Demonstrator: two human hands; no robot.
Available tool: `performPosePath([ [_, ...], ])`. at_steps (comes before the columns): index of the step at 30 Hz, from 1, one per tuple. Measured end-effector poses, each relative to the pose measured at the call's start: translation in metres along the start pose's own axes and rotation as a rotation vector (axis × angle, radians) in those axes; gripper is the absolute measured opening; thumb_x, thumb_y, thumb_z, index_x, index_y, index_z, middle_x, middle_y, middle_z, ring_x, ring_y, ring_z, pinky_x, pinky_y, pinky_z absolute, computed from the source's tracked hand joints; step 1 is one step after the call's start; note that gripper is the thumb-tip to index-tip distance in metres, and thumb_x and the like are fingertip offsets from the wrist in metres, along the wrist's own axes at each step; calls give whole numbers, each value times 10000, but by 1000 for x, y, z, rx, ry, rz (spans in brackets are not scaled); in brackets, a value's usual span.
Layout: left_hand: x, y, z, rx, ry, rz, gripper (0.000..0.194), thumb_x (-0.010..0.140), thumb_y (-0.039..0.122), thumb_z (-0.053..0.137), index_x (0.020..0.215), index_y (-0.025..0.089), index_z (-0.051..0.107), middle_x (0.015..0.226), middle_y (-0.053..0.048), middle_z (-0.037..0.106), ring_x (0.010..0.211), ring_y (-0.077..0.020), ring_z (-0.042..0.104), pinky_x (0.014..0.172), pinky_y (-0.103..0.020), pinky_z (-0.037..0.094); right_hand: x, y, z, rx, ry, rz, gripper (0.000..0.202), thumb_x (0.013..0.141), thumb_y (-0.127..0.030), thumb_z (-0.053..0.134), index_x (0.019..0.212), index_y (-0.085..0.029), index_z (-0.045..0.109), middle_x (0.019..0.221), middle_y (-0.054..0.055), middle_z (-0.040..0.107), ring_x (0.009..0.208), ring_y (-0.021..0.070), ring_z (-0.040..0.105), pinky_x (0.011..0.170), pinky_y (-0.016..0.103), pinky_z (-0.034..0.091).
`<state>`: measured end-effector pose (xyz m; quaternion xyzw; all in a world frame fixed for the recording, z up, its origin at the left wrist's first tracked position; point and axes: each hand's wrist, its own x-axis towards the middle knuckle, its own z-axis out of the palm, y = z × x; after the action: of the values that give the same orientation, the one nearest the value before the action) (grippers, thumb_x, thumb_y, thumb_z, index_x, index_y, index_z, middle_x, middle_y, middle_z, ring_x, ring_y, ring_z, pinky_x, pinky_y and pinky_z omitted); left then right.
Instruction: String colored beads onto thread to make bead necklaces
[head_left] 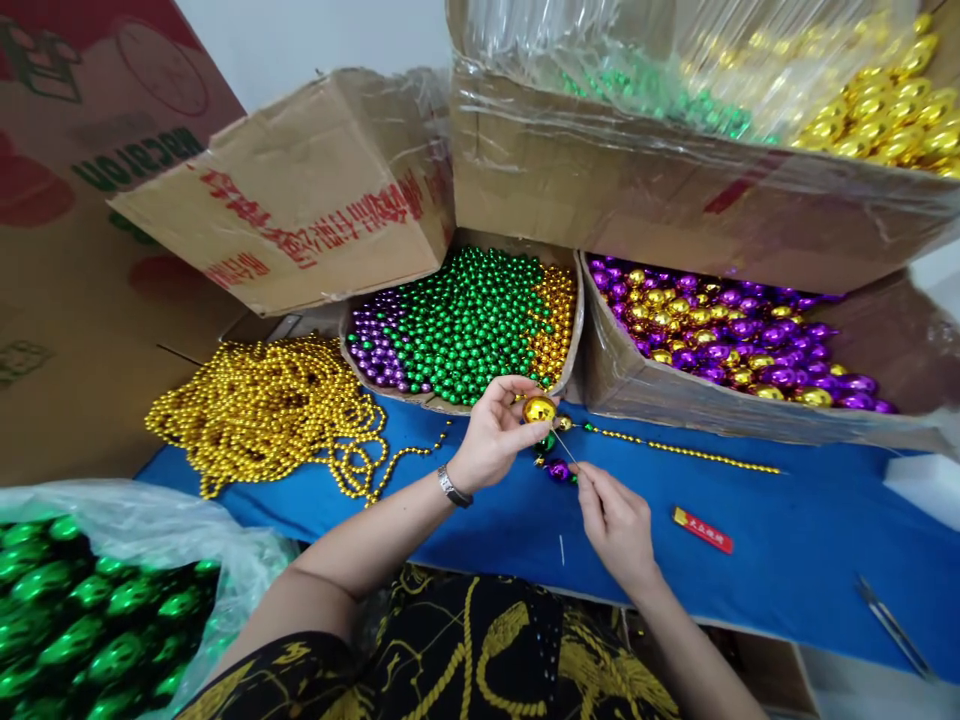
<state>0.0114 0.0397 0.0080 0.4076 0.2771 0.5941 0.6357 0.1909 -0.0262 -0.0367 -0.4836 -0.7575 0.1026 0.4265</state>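
Observation:
A large shiny gold bead (538, 409) is pinched between the thumb and fingers of my left hand (491, 435). My right hand (619, 525) is closed on a thin, straight strand (564, 446) that reaches up to this bead; whether it is a needle or stiff thread I cannot tell. Just below the gold bead hang a green bead (550, 441) and a purple bead (557, 470), in part behind the strand. From beside them a string of small gold beads (675, 450) runs right across the blue cloth (480, 535).
A heap of gold bead strings (255, 410) lies left. Behind stand a box of small green, purple and gold beads (472, 320) and a carton of purple and gold beads (720, 325). Large green beads (90, 620) fill a bag. A red packet (703, 530) and tweezers (892, 625) lie right.

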Motion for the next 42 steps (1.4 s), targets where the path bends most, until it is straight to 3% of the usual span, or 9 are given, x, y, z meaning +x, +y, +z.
performPosePath([
  [6,-3,4,-3,-26,-26,18,471,655,163,852,1029,223,571,1023,-26,609,1053,-203,645,892,-348,562,1,2,4,-7,4,-30,215,956,-171,502,1073,-178,683,958,69,754,810,170,730,736,269,592],
  [12,-7,8,-3,-14,-40,21,259,757,239,788,957,202,628,1101,-57,615,1088,-222,637,920,-376,547,-2,9,7,-67,1,-57,233,961,-181,484,1079,-180,684,935,73,752,784,173,723,722,288,588],
  [18,-9,0,-3,-54,-50,-47,381,703,204,826,1020,217,616,1056,-57,648,1066,-229,653,896,-373,560,2,3,5,-54,-22,-52,233,969,-186,472,1077,-186,679,936,73,750,793,174,723,710,282,583],
  [22,-10,2,-9,16,-174,-45,424,733,223,806,1112,224,616,1121,-83,648,1112,-236,633,931,-379,547,4,3,3,-69,-7,-76,210,959,-164,490,1070,-178,668,914,70,744,768,171,716,697,277,574],
  [25,1,18,-26,239,-156,58,351,812,287,733,1139,213,631,1160,-105,655,1130,-230,614,961,-390,525,3,7,1,-84,30,-75,182,951,-155,511,1054,-178,660,917,65,743,786,172,719,711,269,574],
  [29,32,43,-62,784,94,266,156,847,260,670,993,207,690,996,-71,700,915,-179,643,834,-324,518,1,12,1,-119,47,-69,150,952,-169,523,1028,-170,652,910,71,740,786,176,720,709,261,572],
  [35,68,73,-110,1346,181,419,139,848,206,613,943,200,713,955,-69,716,879,-198,640,849,-339,479,1,15,3,-150,68,-101,155,965,-192,508,1023,-160,648,897,76,739,769,169,718,711,251,567],
  [39,65,105,-141,1533,391,361,207,899,237,532,1009,156,687,951,-75,728,828,-178,652,794,-298,488,-2,20,3,-187,88,-113,170,972,-220,508,1018,-149,655,900,79,742,769,169,719,723,250,565],
  [42,54,119,-156,1789,264,131,202,891,237,527,976,160,693,937,-68,731,827,-188,659,787,-294,493,-3,21,6,-187,63,-123,188,978,-238,503,1012,-138,658,903,84,741,775,170,720,727,246,563],
])
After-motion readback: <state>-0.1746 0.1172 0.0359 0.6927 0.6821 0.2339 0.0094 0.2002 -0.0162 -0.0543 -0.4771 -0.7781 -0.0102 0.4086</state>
